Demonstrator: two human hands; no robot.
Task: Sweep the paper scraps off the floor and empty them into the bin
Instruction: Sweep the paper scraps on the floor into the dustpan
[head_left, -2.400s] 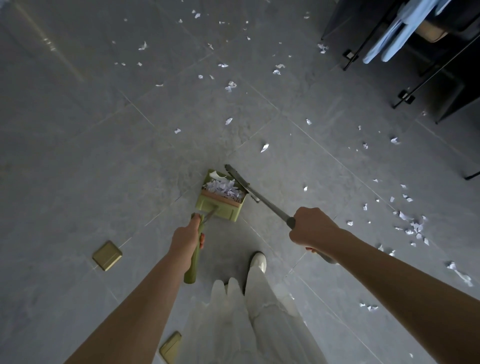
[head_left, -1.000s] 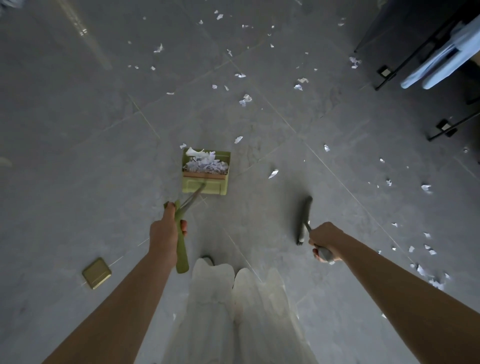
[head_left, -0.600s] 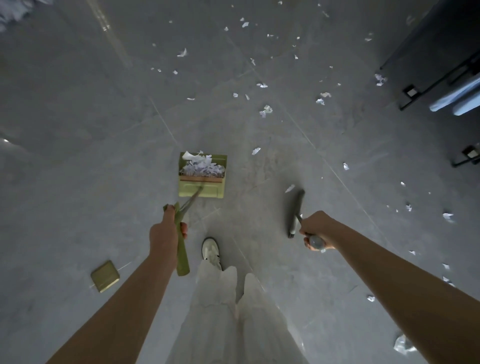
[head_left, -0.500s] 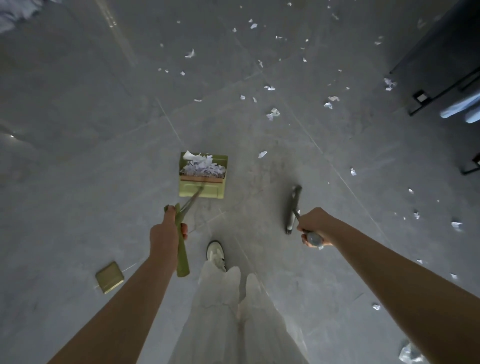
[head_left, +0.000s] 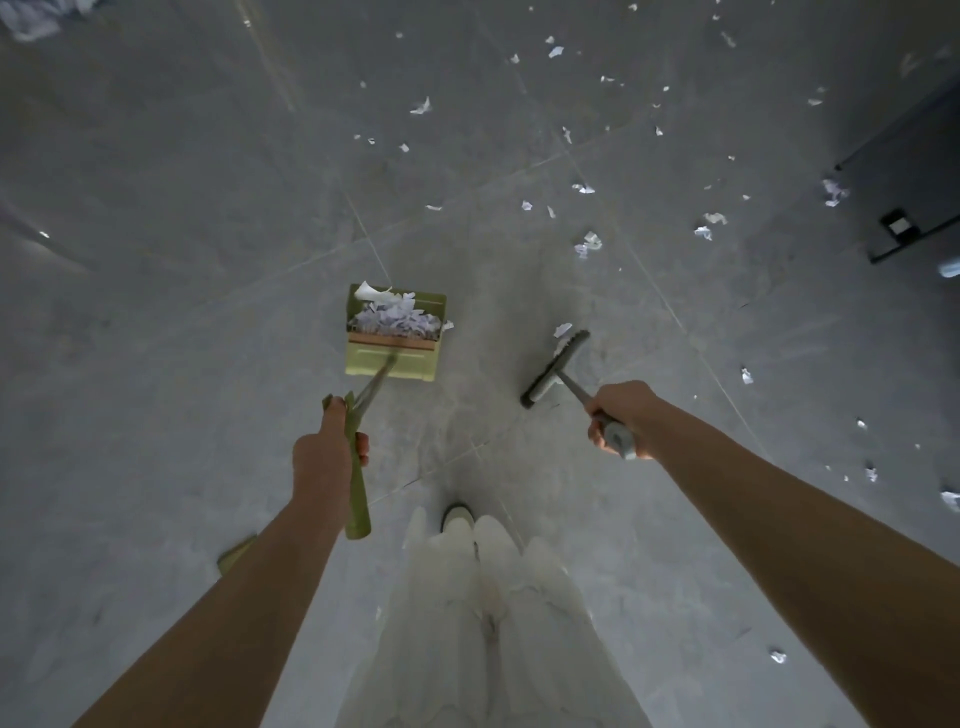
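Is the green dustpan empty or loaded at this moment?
Loaded: a heap of white paper scraps fills the dustpan, which the left hand holds by its long handle.

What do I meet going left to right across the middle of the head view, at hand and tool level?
Left hand on the green handle → green dustpan heaped with paper scraps → broom head with one scrap at its far tip → right hand on the broom handle.

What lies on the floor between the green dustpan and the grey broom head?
In the head view, only bare grey tile floor separates the green dustpan from the grey broom head.
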